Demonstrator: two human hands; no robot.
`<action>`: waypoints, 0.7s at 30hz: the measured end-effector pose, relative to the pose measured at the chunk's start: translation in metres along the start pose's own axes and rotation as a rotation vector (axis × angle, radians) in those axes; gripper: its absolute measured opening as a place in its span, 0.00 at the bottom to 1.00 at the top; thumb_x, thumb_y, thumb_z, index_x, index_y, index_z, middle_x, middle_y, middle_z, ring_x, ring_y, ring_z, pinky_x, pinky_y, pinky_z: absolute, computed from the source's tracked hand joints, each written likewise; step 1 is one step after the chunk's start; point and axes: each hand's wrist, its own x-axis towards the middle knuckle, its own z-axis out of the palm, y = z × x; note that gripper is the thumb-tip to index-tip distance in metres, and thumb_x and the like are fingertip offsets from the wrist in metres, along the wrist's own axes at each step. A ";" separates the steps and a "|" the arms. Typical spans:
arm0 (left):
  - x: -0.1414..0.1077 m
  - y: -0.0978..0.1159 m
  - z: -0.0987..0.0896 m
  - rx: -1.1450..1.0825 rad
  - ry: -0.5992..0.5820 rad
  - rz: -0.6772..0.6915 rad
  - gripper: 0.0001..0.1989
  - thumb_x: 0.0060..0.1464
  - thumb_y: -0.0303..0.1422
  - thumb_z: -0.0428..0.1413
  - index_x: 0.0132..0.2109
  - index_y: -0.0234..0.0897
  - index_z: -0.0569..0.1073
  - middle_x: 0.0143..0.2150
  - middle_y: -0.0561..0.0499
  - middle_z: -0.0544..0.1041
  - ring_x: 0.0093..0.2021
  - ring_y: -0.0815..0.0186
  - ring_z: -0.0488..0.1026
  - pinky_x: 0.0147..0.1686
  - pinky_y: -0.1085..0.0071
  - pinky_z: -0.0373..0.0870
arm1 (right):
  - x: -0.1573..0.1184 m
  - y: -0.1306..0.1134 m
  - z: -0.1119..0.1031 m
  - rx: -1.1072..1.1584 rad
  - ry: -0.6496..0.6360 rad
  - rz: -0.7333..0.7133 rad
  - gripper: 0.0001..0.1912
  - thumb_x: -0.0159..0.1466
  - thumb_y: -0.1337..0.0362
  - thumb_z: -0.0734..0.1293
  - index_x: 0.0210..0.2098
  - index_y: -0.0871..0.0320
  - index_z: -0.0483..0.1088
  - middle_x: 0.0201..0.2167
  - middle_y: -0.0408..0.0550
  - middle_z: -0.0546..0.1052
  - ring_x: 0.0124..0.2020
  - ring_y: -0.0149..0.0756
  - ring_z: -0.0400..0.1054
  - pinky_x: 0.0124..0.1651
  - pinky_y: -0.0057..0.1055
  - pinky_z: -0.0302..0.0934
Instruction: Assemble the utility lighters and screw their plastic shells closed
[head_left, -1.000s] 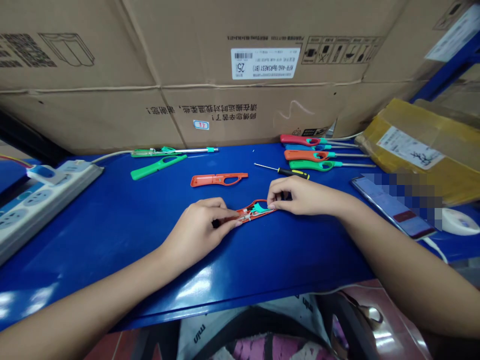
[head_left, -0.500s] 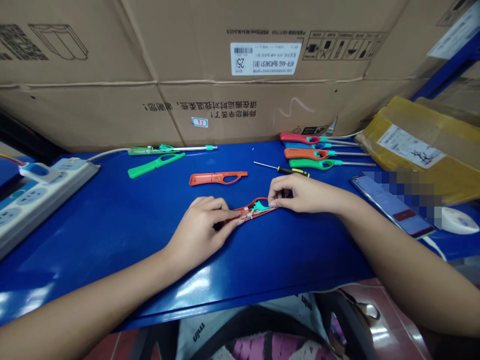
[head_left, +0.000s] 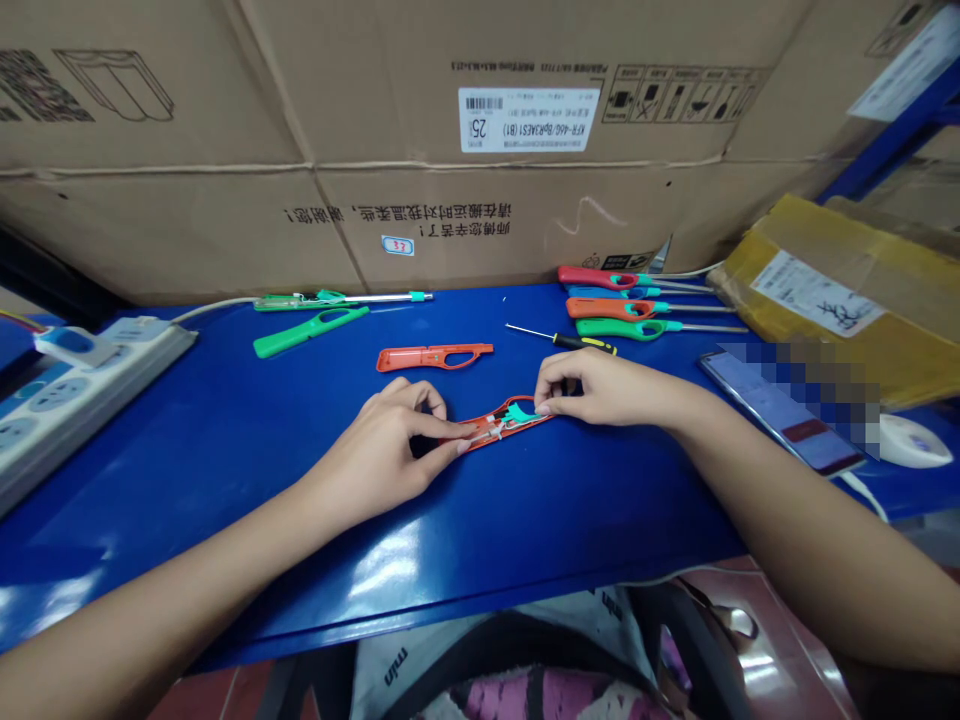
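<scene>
An orange lighter half-shell (head_left: 501, 424) lies on the blue table between my hands, with a teal trigger and small white and dark parts inside it. My left hand (head_left: 394, 440) pinches its left end between thumb and forefinger. At the right end, the thumb and fingertips of my right hand (head_left: 589, 388) are closed on the shell beside the trigger; the exact contact is partly hidden. The other orange half-shell (head_left: 435, 357) rests just behind. A screwdriver (head_left: 574, 342) with a black and yellow handle lies beyond my right hand.
At the back left are a green half-shell (head_left: 311, 330) and an opened green lighter (head_left: 337, 298). Several whole lighters (head_left: 622, 306) lie at the back right, near a yellow-taped parcel (head_left: 817, 280). A phone (head_left: 780, 410) sits right, a power strip (head_left: 90, 390) left. A large carton (head_left: 397, 150) walls the back.
My left hand has slid leftward along the orange shell to its end, uncovering more of the inside. My right hand stays at the right end.
</scene>
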 end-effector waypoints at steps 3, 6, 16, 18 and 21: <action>0.003 -0.008 -0.001 0.029 -0.026 0.003 0.14 0.63 0.38 0.60 0.54 0.61 0.80 0.38 0.51 0.73 0.41 0.61 0.68 0.41 0.65 0.61 | 0.000 -0.001 0.000 0.009 -0.014 0.012 0.08 0.63 0.60 0.69 0.33 0.58 0.77 0.35 0.48 0.80 0.33 0.34 0.69 0.36 0.30 0.61; 0.004 -0.013 -0.003 0.030 -0.045 0.024 0.14 0.64 0.38 0.60 0.55 0.60 0.80 0.38 0.51 0.73 0.41 0.62 0.68 0.40 0.66 0.61 | 0.000 -0.001 0.001 0.004 -0.022 0.019 0.08 0.63 0.60 0.69 0.33 0.58 0.77 0.35 0.48 0.80 0.34 0.35 0.69 0.36 0.31 0.61; 0.004 -0.007 -0.010 0.126 -0.003 0.174 0.13 0.64 0.35 0.58 0.53 0.50 0.82 0.46 0.48 0.75 0.47 0.59 0.72 0.46 0.62 0.65 | -0.002 -0.008 -0.002 -0.028 -0.024 -0.010 0.05 0.64 0.65 0.68 0.33 0.58 0.76 0.36 0.47 0.80 0.35 0.34 0.71 0.39 0.29 0.62; 0.003 -0.004 -0.010 0.165 0.033 0.187 0.13 0.63 0.36 0.58 0.51 0.48 0.82 0.48 0.47 0.76 0.49 0.57 0.74 0.46 0.60 0.66 | -0.002 -0.008 -0.002 -0.032 -0.022 -0.018 0.05 0.64 0.66 0.68 0.33 0.58 0.76 0.36 0.47 0.80 0.36 0.34 0.72 0.39 0.29 0.62; 0.001 0.002 -0.010 0.194 0.093 0.228 0.13 0.63 0.39 0.57 0.51 0.44 0.82 0.50 0.45 0.78 0.51 0.55 0.74 0.46 0.59 0.67 | -0.002 -0.008 -0.002 -0.045 -0.025 -0.025 0.05 0.64 0.68 0.68 0.34 0.58 0.77 0.36 0.47 0.80 0.36 0.35 0.72 0.39 0.30 0.62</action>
